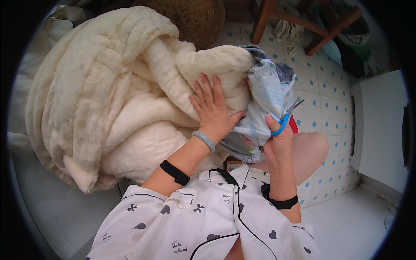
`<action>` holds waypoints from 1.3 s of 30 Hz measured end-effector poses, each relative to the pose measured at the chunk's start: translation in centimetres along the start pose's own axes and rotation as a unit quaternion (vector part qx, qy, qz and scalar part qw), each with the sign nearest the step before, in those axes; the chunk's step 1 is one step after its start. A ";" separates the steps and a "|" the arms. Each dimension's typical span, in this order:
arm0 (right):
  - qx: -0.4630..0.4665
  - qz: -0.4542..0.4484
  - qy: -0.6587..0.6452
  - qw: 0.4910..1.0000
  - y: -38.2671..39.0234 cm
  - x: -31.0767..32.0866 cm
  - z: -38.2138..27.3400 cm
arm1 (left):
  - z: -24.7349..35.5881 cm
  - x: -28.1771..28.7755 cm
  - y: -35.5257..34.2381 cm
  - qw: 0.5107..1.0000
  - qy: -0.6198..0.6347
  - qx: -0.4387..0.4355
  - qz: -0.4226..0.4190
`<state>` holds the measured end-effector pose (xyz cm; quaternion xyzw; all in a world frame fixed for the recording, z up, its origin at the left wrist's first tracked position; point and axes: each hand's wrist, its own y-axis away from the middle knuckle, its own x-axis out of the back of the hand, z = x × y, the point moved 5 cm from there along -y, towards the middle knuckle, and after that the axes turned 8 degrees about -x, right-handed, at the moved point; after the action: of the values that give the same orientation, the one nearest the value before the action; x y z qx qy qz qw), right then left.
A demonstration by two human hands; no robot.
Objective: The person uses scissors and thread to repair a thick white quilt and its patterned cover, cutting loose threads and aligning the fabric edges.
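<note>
A thick cream quilt batting [125, 82] lies heaped in folds from the left to the middle. My left hand [213, 108] rests flat on its right end, fingers spread. That end meets a light blue patterned fabric cover [265, 91], bunched up around or against it; I cannot tell how far the batting goes inside. My right hand [279, 136] holds blue-handled scissors [284, 122] at the cover's right side, thumb by the handle loop, blades pointing up and away. The fingers of that hand are partly hidden behind the cloth.
A round woven basket [190, 19] stands behind the batting. Wooden stool legs [312, 28] rise at the far right. A white cabinet [381, 130] borders the right side of the tiled floor [331, 108]. A small red thing [294, 125] shows beside the scissors.
</note>
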<state>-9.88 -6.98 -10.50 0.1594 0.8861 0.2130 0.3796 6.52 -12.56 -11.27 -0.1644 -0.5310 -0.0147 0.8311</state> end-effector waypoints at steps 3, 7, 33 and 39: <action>0.011 0.017 0.007 1.000 0.3 0.4 -0.5 | -0.4 1.2 0.1 0.994 0.086 -0.051 0.038; -0.007 0.012 -0.005 1.000 0.2 0.9 -0.3 | 0.2 2.7 1.3 0.965 0.189 -0.156 0.090; 0.134 0.080 0.173 0.973 0.4 3.2 1.3 | 11.1 8.8 -2.2 0.746 0.647 -0.012 -0.161; 0.116 0.093 0.181 0.972 3.7 5.7 4.1 | 26.0 17.5 1.8 0.662 0.686 -0.198 -0.227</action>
<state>-10.17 -0.26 -14.60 0.2430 0.9401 0.1682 0.1698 -8.36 -0.76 13.72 -0.1431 0.1839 -0.4161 0.8789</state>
